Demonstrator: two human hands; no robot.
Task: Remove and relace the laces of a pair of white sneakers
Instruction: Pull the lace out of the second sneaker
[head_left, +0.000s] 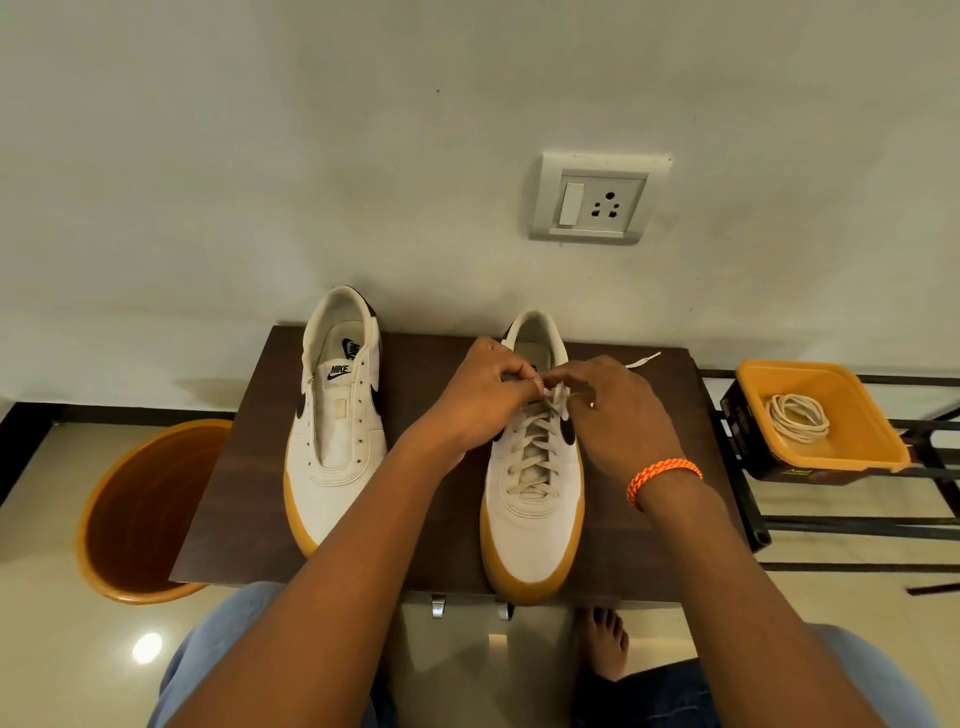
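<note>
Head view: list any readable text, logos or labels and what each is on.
"NIKE" with a swoosh: tongue label of the unlaced left sneaker.
Black logo on that sneaker's insole: too skewed to read.
Gold print on the dark box under the yellow tray: too small and blurred.

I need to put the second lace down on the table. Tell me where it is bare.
Bare wood shows on the table left of the unlaced sneaker, and along the right edge beyond the laced sneaker. The strip between the shoes is crossed by the left forearm. Both hands crowd the laced shoe's top.
</note>
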